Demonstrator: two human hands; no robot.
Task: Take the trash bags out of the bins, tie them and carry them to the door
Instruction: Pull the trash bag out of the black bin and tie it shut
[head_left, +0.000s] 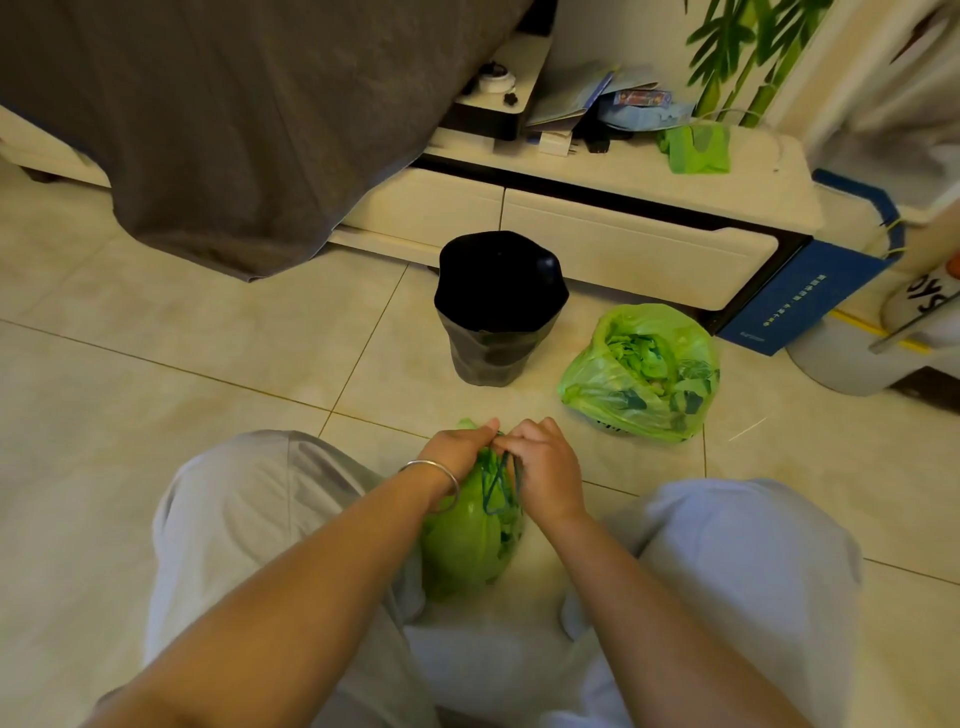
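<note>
A green trash bag (467, 545) stands on the tiled floor between my knees. My left hand (460, 449) grips the gathered top of this bag. My right hand (545, 473) pinches its dark green drawstring close beside the left hand. A second green trash bag (644, 371) lies on the floor further away to the right, its mouth open and rubbish showing inside. A small grey bin (493, 312) with a black liner stands beyond my hands, in front of the cabinet.
A low white cabinet (623, 244) with drawers runs along the back, cluttered with papers and a green bag roll (698, 148). A grey blanket (208, 130) hangs at the left. A blue box (800, 296) leans at the right beside a white container (852, 358).
</note>
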